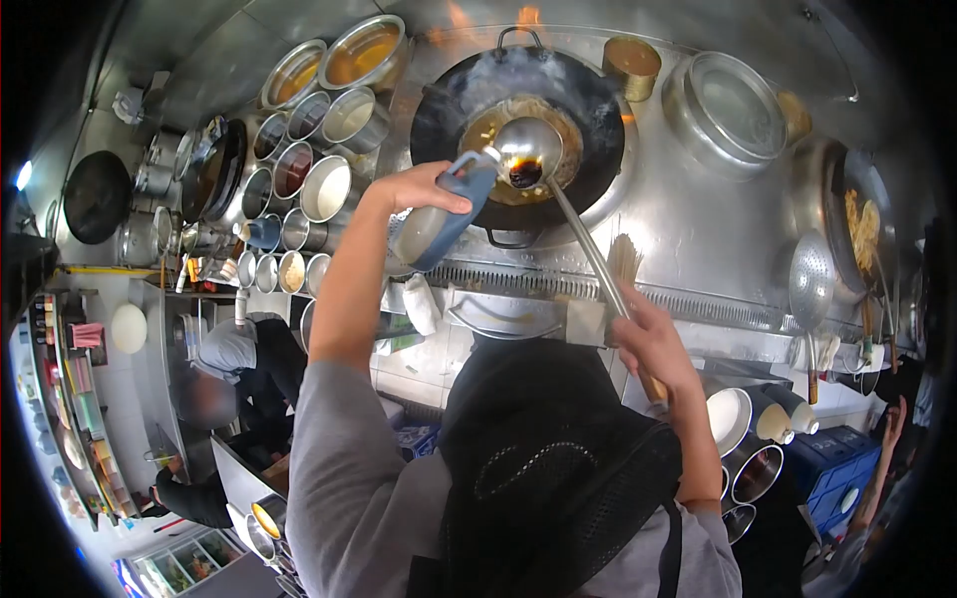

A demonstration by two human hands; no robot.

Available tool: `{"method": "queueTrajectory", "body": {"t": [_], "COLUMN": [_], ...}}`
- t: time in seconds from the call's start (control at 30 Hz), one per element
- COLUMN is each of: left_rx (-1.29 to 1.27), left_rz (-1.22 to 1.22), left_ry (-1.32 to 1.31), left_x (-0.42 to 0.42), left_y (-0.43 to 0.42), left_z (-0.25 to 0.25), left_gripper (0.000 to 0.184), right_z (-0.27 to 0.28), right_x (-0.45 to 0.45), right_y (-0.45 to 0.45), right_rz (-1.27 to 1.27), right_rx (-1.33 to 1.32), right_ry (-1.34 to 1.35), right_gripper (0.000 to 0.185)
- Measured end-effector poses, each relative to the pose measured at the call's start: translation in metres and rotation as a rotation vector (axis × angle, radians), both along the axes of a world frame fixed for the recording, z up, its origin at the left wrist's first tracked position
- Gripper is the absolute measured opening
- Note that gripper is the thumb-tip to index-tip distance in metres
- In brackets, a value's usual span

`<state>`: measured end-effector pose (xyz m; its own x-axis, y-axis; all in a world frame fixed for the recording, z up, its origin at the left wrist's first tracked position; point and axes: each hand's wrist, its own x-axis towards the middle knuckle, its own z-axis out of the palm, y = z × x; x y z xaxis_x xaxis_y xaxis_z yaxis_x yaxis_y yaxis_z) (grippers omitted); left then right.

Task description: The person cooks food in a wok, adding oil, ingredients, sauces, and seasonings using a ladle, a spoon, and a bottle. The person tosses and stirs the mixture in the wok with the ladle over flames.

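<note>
The left hand is closed around a tilted bottle, its mouth at the ladle. The right hand, well apart, wraps the ladle's handle, holding the dark-liquid-filled bowl over the wok.

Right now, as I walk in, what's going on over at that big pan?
A person is working at a wok. Their left hand tips a bottle with its mouth at the ladle, which their right hand holds by its long handle. Dark liquid sits in the ladle's bowl, above the food in the wok. Flames show just beyond the rim.
</note>
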<state>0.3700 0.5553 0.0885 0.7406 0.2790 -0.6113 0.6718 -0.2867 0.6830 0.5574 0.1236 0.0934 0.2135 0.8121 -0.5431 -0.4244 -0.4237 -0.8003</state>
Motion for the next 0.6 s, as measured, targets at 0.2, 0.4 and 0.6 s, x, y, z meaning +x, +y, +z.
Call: {"method": "queueTrajectory", "body": {"t": [0.2,0.4,0.6], "left_rx": [-0.073,0.259,0.966], "left_rz": [0.615,1.015,1.194], "left_ry": [-0.806,-1.088,-0.801], "left_x": [-0.065,-0.156,-0.262], "left_y": [-0.023,-0.016,0.061], "left_z": [-0.002,0.020,0.011], "left_gripper": [0.088,0.093,0.096], "right_z": [-0.094,-0.073,-0.080], "right_x": [0.023,0.021,0.040], "right_y": [0.074,0.080,0.020], "right_rz": [0.080,0.193,0.311], "right_rx": [0.151,-0.009,-0.177], "right_ry": [-1.223,-0.874,-1.704], "right_gripper": [0.066,0.062,0.077]}}
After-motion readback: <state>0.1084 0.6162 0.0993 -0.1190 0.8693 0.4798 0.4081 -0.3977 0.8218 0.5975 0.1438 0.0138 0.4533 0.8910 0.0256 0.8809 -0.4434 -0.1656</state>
